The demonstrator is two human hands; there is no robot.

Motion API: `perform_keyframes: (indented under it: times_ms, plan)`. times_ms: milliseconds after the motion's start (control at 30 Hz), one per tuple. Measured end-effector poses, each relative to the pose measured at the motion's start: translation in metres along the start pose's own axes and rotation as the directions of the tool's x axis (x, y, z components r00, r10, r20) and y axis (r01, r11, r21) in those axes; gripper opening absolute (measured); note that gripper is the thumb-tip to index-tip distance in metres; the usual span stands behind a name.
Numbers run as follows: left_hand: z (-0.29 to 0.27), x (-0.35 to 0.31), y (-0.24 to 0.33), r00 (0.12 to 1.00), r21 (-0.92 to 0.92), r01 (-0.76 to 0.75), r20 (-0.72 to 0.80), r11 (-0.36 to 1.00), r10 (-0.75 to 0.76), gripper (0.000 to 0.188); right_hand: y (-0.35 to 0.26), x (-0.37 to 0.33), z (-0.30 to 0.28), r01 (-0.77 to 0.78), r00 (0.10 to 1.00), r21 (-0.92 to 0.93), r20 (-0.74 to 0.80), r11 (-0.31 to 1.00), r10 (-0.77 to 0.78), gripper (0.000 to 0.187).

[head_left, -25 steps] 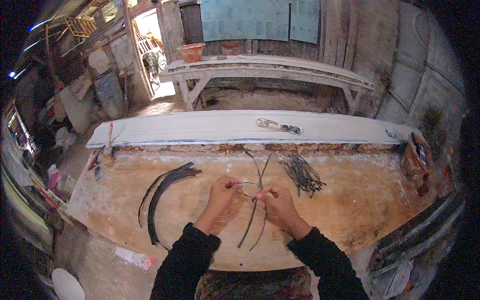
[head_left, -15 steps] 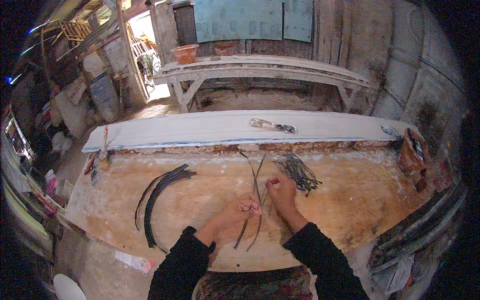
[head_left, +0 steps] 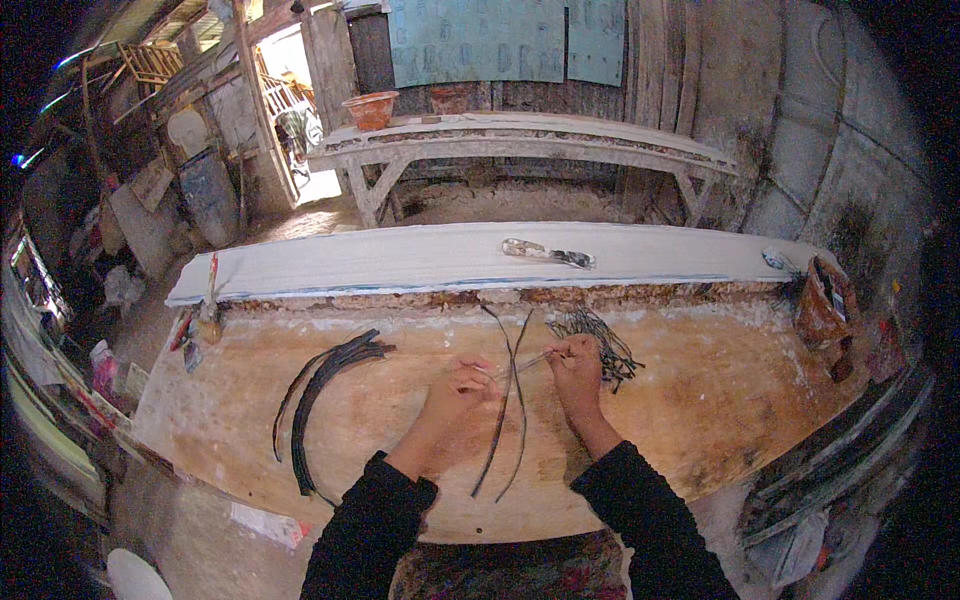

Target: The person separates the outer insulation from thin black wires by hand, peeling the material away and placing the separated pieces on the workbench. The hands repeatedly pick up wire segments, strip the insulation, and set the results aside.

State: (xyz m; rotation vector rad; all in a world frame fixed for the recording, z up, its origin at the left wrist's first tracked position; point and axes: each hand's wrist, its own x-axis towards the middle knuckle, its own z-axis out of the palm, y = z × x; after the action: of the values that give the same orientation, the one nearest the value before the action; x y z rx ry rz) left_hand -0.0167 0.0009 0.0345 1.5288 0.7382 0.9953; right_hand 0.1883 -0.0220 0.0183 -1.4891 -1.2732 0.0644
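Observation:
Two long dark strips lie crossed on the wooden board, one over the other. Above their crossing, a thin strand runs between my hands. My right hand pinches one end of it, beside a bunch of short dark strands. My left hand is closed just left of the crossed strips, its fingertips at the strand's other end. A curved bundle of black strips rests farther left, with a single strip lying along its outer side.
The wooden board forms the work surface. Behind it, a long white slab carries a stained scraper. A brown pot stands at the right end, a brush at the left. Farther back is a long bench with an orange basin.
Both hands have moved up and slightly apart: the left away from the crossed strips, the right toward the short strands. The thin strand between them now shows stretched across.

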Motion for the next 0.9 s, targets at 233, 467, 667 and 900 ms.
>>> perform_keyframes:
  times_ms: [233,467,667,900]
  plan:
    - [-0.036,0.023,-0.057,0.872,-0.172,-0.03,-0.485,0.985,-0.058,0.01,-0.019,-0.018,0.001,-0.404,0.801,0.397,0.589,0.824,0.108,0.013]
    - [-0.031,0.019,-0.048,0.846,-0.057,-0.032,-0.533,0.998,-0.004,0.011,-0.082,-0.042,-0.009,-0.517,0.566,0.562,0.79,0.646,-0.235,0.013]
    - [-0.018,0.013,-0.016,0.845,0.281,-0.082,-0.489,0.956,0.216,0.009,-0.074,-0.038,-0.007,-0.16,0.619,0.541,0.706,0.825,-0.343,0.011]
    - [-0.018,0.011,-0.025,0.901,0.271,-0.065,-0.398,0.961,0.173,0.008,-0.086,-0.034,-0.017,-0.14,0.732,0.406,0.656,0.903,-0.182,0.011]
